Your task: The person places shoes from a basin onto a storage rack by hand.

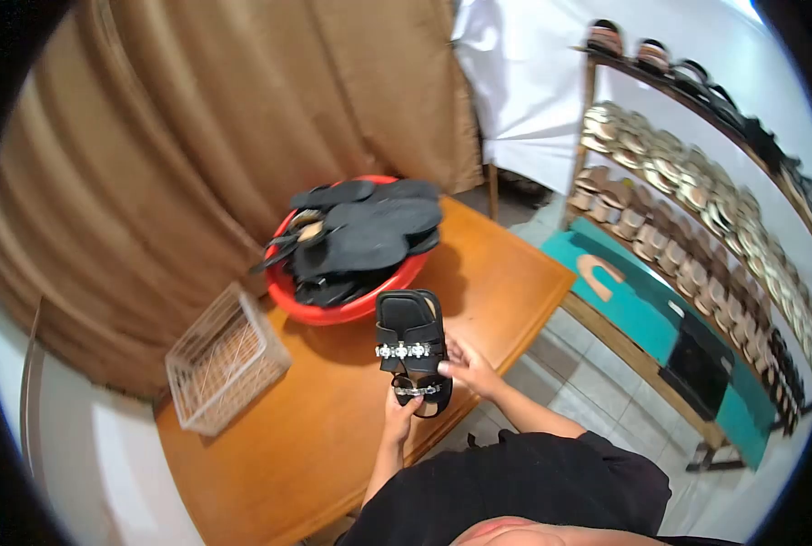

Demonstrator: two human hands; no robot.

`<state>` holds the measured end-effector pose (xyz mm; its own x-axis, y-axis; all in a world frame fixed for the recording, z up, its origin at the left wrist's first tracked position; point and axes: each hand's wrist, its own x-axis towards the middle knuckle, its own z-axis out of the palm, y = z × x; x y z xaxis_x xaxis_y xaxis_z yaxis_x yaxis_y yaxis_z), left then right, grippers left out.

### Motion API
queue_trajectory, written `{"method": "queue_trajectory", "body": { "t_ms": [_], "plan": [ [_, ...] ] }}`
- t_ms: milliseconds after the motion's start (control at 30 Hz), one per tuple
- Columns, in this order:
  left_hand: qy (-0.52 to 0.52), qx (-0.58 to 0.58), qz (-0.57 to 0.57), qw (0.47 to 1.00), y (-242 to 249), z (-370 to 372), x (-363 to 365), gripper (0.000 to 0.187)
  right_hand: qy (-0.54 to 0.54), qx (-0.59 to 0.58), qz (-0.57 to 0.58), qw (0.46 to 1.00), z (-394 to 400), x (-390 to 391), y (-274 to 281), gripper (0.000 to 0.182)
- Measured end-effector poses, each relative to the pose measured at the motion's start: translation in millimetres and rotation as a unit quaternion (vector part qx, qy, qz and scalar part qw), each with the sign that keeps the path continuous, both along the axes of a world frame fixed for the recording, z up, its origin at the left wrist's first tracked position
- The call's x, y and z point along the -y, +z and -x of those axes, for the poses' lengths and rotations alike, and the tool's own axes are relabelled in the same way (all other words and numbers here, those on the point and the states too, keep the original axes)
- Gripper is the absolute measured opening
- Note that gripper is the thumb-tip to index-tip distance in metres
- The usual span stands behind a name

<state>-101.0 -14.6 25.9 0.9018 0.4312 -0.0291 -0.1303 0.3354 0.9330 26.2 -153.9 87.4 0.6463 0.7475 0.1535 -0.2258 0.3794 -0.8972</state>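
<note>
A pair of black sandals (408, 314) with square toes and sparkling jewelled straps is held up over the front edge of the table, toes pointing away from me. The two sandals lie against each other, one partly covering the other. My left hand (398, 419) grips them at the heel end, thumb on top near the lower jewelled strap. On the right side my right hand (468, 369) is closed around their edge, its thumb close to the middle straps. The fingers beneath the soles are partly hidden.
On the wooden table (333, 455) stand a red basin (333, 315) heaped with black soles and shoes, and a pale plastic crate (228, 364). A teal bench (624, 300) and a rack of sandals (679, 182) are at the right. Brown curtains (215, 109) hang behind.
</note>
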Motion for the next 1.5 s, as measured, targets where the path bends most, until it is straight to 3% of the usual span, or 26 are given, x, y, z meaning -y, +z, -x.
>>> {"method": "queue_trajectory", "body": {
  "t_ms": [100, 167, 233, 333, 433, 667, 833, 900, 1100, 1267, 1400, 1500],
  "plan": [
    [-0.057, 0.023, 0.028, 0.998, 15, -36, 61, 0.044, 0.028, 0.054, 0.162, 0.985, 8, 79, -29, 0.051],
    [-0.097, 0.035, 0.149, 0.983, 22, -57, 110, 0.043, -0.024, 0.031, 0.173, 0.984, 21, 128, -52, 0.045],
    [-0.145, 0.022, 0.133, 0.980, 3, -78, 150, 0.046, -0.079, -0.012, 0.179, 0.981, 37, 179, -35, 0.044],
    [-0.226, -0.003, 0.132, 0.965, 9, -93, 229, 0.049, -0.218, -0.034, 0.087, 0.971, 58, 248, -31, 0.051],
    [-0.321, -0.024, 0.103, 0.941, 2, -96, 312, 0.050, -0.378, 0.001, 0.078, 0.922, 71, 315, -48, 0.053],
    [-0.514, -0.044, 0.157, 0.842, 0, -71, 495, 0.049, -0.530, -0.093, 0.118, 0.835, 140, 471, -40, 0.055],
    [-0.664, -0.090, 0.064, 0.740, -11, -72, 586, 0.053, -0.622, -0.142, 0.073, 0.767, 178, 546, -49, 0.051],
    [-0.680, -0.077, 0.056, 0.727, -20, -72, 619, 0.048, -0.674, -0.132, 0.075, 0.723, 187, 569, -53, 0.046],
    [-0.781, -0.065, 0.000, 0.622, -38, -98, 736, 0.042, -0.728, -0.161, 0.061, 0.664, 191, 672, -60, 0.048],
    [-0.771, -0.044, -0.006, 0.635, -36, -125, 865, 0.030, -0.724, -0.225, 0.044, 0.651, 159, 796, -64, 0.050],
    [-0.736, -0.065, 0.041, 0.672, -28, -150, 934, 0.034, -0.723, -0.211, 0.040, 0.657, 117, 863, -54, 0.049],
    [-0.731, -0.062, 0.000, 0.680, -18, -166, 972, 0.037, -0.725, -0.200, 0.024, 0.659, 101, 906, -61, 0.055]
  ]
}}
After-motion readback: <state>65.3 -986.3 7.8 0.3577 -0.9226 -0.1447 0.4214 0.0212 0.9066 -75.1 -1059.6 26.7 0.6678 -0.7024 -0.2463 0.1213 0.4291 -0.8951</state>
